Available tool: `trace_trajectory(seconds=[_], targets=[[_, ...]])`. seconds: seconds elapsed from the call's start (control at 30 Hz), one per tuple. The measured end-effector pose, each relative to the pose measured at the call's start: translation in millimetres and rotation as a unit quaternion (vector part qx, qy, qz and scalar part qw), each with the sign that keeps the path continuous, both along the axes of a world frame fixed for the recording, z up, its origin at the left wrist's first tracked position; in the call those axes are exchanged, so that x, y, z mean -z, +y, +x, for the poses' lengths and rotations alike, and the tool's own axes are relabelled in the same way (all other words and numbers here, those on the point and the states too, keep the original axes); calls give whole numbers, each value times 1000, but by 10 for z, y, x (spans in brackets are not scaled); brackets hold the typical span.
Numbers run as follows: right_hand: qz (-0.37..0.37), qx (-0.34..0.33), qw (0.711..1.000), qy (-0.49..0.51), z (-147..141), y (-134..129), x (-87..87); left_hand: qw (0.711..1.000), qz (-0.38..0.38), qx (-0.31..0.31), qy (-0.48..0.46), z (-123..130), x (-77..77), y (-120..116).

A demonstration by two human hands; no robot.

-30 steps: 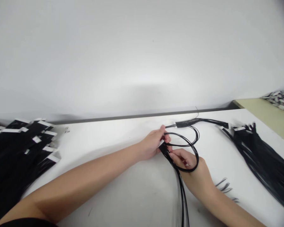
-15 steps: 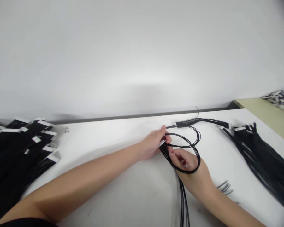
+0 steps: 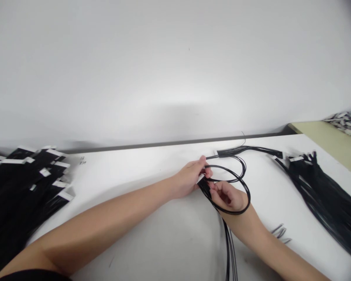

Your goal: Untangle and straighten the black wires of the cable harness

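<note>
My left hand (image 3: pixel 191 177) is closed around black cables (image 3: pixel 228 212), near a white connector (image 3: pixel 201 178) at their end. Thin loops of the same cable arc out to the right of its fingers. My right hand (image 3: pixel 229 195) sits just below and to the right, thumb and forefinger pinched on the strands beside that connector. One cable loop passes over the right hand. The exact contact under the fingers is partly hidden. Several cable strands hang down past the right wrist toward the bottom edge.
On the left lies a big pile of black cables with white connectors (image 3: pixel 14 203). Another black bundle (image 3: pixel 324 195) spreads on the right. A cable bundle (image 3: pixel 251 149) stretches along the back of the white table (image 3: pixel 134 162). Cable ends (image 3: pixel 280 232) show beside my right forearm.
My right hand has shifted slightly up, still pinching near the connector. The cable loop around it has swung a little to the right, and the hanging strands have moved right.
</note>
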State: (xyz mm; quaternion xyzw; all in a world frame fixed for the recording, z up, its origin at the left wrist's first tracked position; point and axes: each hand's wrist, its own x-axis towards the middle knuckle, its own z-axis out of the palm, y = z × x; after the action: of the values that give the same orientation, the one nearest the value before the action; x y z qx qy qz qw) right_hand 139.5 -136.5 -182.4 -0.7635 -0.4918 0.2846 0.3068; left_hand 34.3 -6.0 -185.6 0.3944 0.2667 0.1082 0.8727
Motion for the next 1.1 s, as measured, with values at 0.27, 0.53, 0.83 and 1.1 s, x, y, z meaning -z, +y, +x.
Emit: trace_trajectory(seconds=[0.27,0.53,0.83,1.1], targets=[[14,0,987,-161,-32,-33,-44,1000,-7,-22,6,5,-33,0],[71,-32,982,-175,-14,-47,-41,1000,-12,-20,-6,-2,-4,3],[19,-32,964,262,159,-12,-278,1000,-19,-25,3,-4,-22,-1],[34,123,847,515,377,18,-504,1000,-7,-9,-2,4,0,21]])
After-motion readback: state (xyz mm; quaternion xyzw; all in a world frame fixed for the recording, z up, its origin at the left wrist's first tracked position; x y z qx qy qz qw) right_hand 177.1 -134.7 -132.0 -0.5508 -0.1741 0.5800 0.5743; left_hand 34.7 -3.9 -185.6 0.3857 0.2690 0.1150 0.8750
